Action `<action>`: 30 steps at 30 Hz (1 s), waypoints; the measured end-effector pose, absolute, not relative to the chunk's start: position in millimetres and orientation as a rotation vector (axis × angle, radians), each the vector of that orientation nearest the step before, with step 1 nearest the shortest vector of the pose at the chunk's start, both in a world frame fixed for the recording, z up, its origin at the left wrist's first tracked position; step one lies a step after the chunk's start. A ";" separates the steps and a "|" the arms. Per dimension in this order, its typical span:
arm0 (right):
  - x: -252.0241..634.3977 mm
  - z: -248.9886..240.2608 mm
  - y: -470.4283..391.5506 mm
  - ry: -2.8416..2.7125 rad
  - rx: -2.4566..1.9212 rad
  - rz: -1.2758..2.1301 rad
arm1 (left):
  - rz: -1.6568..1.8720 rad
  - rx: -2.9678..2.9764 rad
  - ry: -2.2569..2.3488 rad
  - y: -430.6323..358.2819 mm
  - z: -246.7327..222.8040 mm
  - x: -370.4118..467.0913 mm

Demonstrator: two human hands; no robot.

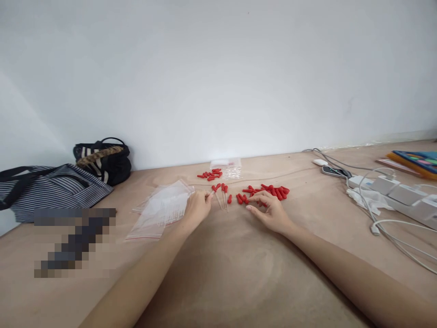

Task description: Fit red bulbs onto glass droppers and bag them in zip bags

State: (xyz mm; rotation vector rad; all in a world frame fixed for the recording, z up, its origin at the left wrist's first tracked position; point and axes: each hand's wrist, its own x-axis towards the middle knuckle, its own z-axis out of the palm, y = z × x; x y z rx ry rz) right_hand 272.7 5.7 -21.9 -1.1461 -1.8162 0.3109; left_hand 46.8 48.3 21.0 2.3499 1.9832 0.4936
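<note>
Bulbs [239,199], ten o'clock from part-open, seemingly empty right fingers [261,198]: we judge light, soft; pinch mid-body. Left fingers [208,197] pinch tube [212,193].

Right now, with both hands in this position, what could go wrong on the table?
The red-topped droppers appear to lie loose beside the left hand, so a small bump might set them rolling. The few small red bulbs by the right hand could be pushed into the bigger red bulb pile beside it. The left hand also overlaps the clear zip bags in this view, so it might drag them.
</note>
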 end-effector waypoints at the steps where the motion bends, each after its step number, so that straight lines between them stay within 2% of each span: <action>1: 271.9 -23.5 5.3 -1.850 -1.158 0.269 | 0.468 2.325 2.023 55.8 20.8 49.6; 6: 268.9 -28.8 3.2 -1.954 -1.174 0.099 | 0.407 2.250 2.171 79.5 12.2 64.8; 19: 269.6 -27.0 3.9 -2.006 -1.218 -0.024 | 0.281 2.281 2.189 85.4 11.1 71.7; 30: 255.2 -27.8 22.5 -1.966 -1.533 -0.277 | 0.195 2.320 2.186 67.3 17.6 42.5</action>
